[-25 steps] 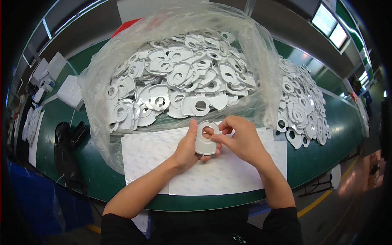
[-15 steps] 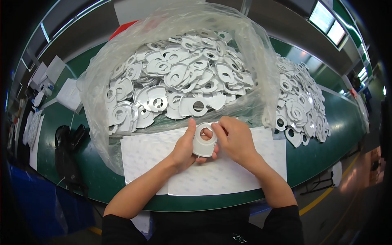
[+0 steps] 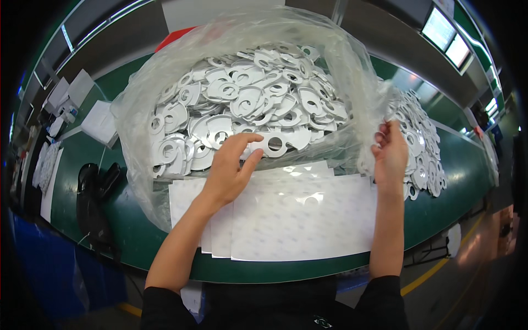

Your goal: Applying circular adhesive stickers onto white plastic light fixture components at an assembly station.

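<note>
My left hand (image 3: 231, 168) has its fingers stretched and spread, with nothing held, over the near edge of a big clear plastic bag (image 3: 132, 143). White and silvery flat parts (image 3: 247, 102), each with a round hole, fill the bag. Nearest the left fingertips lies one such ring-holed part (image 3: 275, 144). To the right, my right hand (image 3: 390, 151) is raised with curled fingers, closed on thin clear plastic film (image 3: 386, 98). Whether the film belongs to the bag cannot be made out. A second heap of the same parts (image 3: 426, 157) is partly hidden behind that hand.
White sheets (image 3: 300, 225) overlap on the green table (image 3: 137, 236) in front of me. At the left lie a black object (image 3: 93, 203), its kind unclear, and a white stack (image 3: 100, 124). Something red (image 3: 175, 37) shows behind the bag.
My hands have moved apart: left forward to the bag, right out to its right side. The holed part they held together has left them. The white sheets lie more fanned out.
</note>
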`<state>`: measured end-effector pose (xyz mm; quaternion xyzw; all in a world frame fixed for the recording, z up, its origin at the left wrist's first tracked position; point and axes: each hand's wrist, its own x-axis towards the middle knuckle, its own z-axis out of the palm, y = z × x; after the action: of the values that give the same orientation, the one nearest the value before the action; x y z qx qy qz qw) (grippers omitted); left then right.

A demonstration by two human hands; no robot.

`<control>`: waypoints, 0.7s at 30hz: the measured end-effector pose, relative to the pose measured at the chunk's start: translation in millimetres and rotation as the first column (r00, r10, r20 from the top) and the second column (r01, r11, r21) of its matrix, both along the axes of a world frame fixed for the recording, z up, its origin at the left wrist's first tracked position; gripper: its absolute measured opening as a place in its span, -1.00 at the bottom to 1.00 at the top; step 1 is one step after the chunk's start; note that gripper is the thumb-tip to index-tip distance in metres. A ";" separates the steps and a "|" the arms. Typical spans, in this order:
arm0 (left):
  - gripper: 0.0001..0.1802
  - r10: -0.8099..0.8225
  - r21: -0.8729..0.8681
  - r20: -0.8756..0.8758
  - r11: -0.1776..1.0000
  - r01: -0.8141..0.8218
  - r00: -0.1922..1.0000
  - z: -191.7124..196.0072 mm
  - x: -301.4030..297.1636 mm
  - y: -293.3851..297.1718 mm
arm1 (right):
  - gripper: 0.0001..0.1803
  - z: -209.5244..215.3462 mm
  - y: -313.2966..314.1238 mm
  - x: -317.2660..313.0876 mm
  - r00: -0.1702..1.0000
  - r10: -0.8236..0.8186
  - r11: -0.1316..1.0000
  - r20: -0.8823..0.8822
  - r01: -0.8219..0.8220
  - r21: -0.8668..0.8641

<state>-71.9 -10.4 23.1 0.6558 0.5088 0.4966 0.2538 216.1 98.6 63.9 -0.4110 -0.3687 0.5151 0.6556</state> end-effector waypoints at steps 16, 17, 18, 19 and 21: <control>-0.73 0.155 0.199 -0.513 0.978 -0.058 0.844 -19.6 -0.1 13.0 | -0.74 -33.7 -100.2 -86.5 0.063 0.083 0.571 0.995 -0.821 0.004; -0.74 0.188 0.219 -0.482 0.972 -0.091 0.856 -18.7 -1.9 12.5 | -0.74 -32.5 -100.0 -86.6 0.063 0.082 0.569 0.995 -0.823 0.005; -0.74 0.221 0.237 -0.449 0.964 -0.123 0.866 -17.7 -3.0 11.8 | -0.72 -30.7 -99.6 -86.2 0.037 0.107 0.568 0.994 -0.822 -0.030; -0.74 0.223 0.238 -0.449 0.963 -0.125 0.865 -15.1 -2.1 10.9 | -0.70 -29.7 -98.4 -86.2 0.012 0.131 0.567 0.991 -0.821 -0.065; -0.77 0.197 0.086 -0.001 0.977 -0.196 0.980 -7.0 2.9 6.9 | -0.69 -30.7 -96.0 -87.0 0.005 0.142 0.565 0.990 -0.822 -0.077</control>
<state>-69.0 -3.4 16.1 0.6149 0.5504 0.5377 0.1728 129.1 2.6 33.2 -0.2539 -0.9312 0.2269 0.1303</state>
